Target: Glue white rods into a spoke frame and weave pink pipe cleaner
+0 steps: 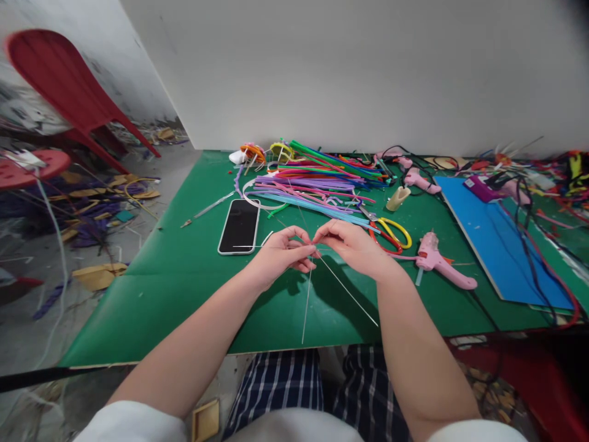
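Several thin white wires [348,289] cross where my fingertips meet, above the front middle of the green table. My left hand [286,252] pinches them at the crossing with thumb and forefinger, its other fingers curled beneath. From the right, my right hand [348,240] closes its fingertips on the same spot. Two wire ends slant down toward the table's front edge, and one points left past my left hand. The exact join lies partly hidden between the fingers. Just left of my left hand is a phone [240,226] with a dark screen.
Colourful pipe cleaners [313,178] lie piled behind my hands. Scissors [391,233] with red and yellow handles and a pink glue gun [442,261] rest to the right. Farther right is a blue board [501,245] with cables over it. A red chair [64,80] stands at left.
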`<state>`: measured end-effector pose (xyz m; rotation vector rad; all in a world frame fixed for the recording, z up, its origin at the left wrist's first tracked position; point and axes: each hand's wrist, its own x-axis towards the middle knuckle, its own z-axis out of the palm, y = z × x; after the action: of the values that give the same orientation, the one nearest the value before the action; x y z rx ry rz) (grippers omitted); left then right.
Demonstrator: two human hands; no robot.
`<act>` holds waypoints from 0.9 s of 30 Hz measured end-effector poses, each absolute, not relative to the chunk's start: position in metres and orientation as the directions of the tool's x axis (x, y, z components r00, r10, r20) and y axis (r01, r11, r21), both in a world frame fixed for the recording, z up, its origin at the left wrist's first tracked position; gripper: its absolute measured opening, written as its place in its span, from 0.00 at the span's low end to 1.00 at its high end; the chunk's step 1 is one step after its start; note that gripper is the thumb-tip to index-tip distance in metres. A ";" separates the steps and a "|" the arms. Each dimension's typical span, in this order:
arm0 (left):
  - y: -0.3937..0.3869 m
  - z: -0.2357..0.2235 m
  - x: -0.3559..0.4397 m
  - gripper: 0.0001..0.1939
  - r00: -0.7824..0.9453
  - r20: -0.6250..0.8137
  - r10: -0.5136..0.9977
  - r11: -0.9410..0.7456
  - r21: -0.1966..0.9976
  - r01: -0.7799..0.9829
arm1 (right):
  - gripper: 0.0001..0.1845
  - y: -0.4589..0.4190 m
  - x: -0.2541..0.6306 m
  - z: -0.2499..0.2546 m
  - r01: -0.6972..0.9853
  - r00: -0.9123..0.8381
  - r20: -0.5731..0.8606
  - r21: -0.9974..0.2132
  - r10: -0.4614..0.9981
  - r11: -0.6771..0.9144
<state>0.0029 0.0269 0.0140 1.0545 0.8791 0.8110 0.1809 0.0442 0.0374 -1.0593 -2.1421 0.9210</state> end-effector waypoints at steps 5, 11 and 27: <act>0.027 0.014 0.002 0.12 0.496 -0.219 0.840 0.340 0.926 -0.167 | 0.08 0.045 0.180 0.037 0.421 -0.546 0.195 -0.777 0.815 0.468; 0.026 0.016 0.000 0.12 0.572 -0.234 0.786 0.423 0.879 -0.221 | 0.08 0.044 0.188 0.040 0.423 -0.567 0.185 -0.771 0.802 0.477; 0.023 0.015 0.005 0.11 0.584 -0.210 0.784 0.442 0.850 -0.288 | 0.08 0.043 0.188 0.039 0.336 -0.585 0.192 -0.827 0.788 0.451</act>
<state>0.0051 0.0226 0.0152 0.8729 0.6584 0.7281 0.1878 0.0435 0.0394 -0.9364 -2.1354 1.0371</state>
